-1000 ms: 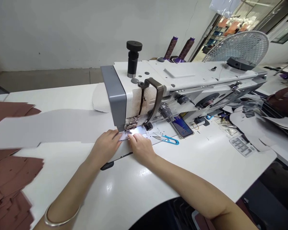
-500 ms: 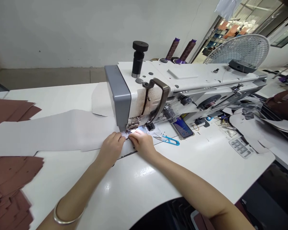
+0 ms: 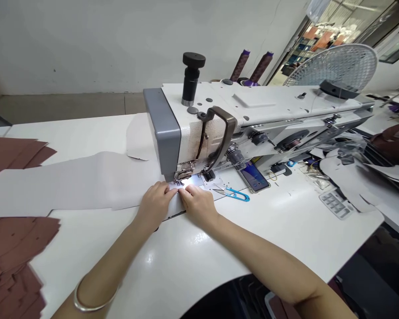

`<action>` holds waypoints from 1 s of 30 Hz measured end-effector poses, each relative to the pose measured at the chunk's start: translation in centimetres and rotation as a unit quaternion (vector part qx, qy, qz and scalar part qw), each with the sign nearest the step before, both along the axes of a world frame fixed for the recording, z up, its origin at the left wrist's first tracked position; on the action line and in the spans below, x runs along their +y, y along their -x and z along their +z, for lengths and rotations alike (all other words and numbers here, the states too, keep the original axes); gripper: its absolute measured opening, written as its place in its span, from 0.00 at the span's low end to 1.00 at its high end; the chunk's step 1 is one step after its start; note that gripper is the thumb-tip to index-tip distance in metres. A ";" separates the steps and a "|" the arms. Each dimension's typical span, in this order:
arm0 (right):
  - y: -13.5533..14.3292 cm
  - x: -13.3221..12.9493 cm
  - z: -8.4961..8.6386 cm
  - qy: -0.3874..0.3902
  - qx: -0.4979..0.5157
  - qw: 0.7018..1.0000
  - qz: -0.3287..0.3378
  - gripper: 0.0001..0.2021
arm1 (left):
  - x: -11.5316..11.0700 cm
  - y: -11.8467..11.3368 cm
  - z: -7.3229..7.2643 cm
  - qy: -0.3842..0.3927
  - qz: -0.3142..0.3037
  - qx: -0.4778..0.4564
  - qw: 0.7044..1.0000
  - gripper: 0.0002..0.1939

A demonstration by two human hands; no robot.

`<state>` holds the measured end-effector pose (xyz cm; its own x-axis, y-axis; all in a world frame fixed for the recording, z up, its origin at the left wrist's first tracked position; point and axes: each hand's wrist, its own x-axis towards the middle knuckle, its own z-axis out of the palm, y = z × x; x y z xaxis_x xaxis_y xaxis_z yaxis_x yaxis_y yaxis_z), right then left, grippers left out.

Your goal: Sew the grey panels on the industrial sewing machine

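A long pale grey sheet (image 3: 76,184), paper-like or leather-like, runs across the table to the head of a sewing machine (image 3: 216,99). My left hand (image 3: 155,201) covers its right end, with fingers closed and thumb pressed down just in front of the needle area (image 3: 181,178), lit by a small lamp. Beside it my right hand (image 3: 199,204) is closed, with its thumb and fingertips almost touching the left thumb. Whatever lies under the right fingertips is too small and covered to make out.
Blue-handled thread snips (image 3: 237,195) and a phone (image 3: 253,176) lie right of my hands. Brown cut pieces (image 3: 16,246) are stacked at left. Another pale piece (image 3: 140,137) rests behind the machine head. Thread cones (image 3: 261,68) and a fan (image 3: 335,66) stand behind.
Both hands stay at the needle area. The right fingers have shifted slightly down, toward me, and the left thumb now lies straighter. The sheet appears unmoved.
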<state>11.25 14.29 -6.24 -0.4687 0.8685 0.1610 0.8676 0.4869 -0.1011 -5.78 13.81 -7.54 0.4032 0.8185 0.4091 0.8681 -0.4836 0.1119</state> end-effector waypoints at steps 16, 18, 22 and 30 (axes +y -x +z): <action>0.4 0.2 0.0 0.020 -0.033 0.999 0.022 0.15 | 0.5 0.2 0.7 0.028 0.001 0.043 0.999 0.23; 0.4 0.2 0.0 0.020 -0.029 0.999 0.019 0.14 | 0.6 0.2 0.6 0.033 0.005 0.043 0.999 0.23; 0.5 0.2 0.1 0.014 -0.027 0.999 0.018 0.13 | 0.9 0.4 0.5 0.030 0.005 0.049 0.998 0.22; 0.6 0.1 0.4 0.028 -0.033 0.999 0.009 0.13 | 0.8 0.5 0.8 0.005 0.009 0.055 0.998 0.18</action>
<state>10.67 14.36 -5.89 -0.4926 0.8664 0.0813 0.8642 0.4981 -0.0713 -6.26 14.57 -6.74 0.4307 0.8296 0.3554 0.8838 -0.4675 0.0203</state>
